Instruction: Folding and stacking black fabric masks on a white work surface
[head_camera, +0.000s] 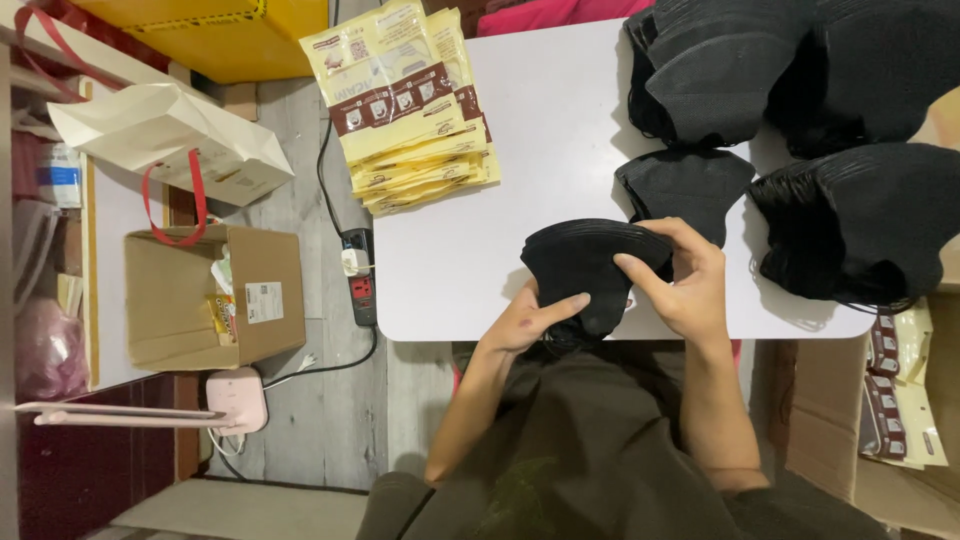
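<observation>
At the near edge of the white worktop (560, 130), both hands are gripping a small stack of black folded masks (585, 268). The left hand (525, 320) is cupping the stack from below and from the left, its fingers (562, 307) curling shut around the lower edge, thumb lying across the front. The right hand (685, 285) is clasping the stack from the right, its fingers closing over the top right corner and the thumb pressing on the face of the top mask. The stack is being held just above the worktop edge, over the person's lap.

Just beyond the held stack, a lower pile of black masks (685, 185) is lying flat on the worktop, touching or nearly touching the right hand's fingertips. To the right of the held stack, a taller heap of black masks (860, 220) is resting at the worktop's right edge, and further heaps (730, 60) are sitting at the far side. Well to the far left of the held stack, a fanned pile of yellow packets (410, 105) is overhanging the worktop's far left corner. Left of the worktop, on the floor, a power strip (360, 275) and an open cardboard box (215, 295) are standing, with a white paper bag (170, 140) beyond the box.
</observation>
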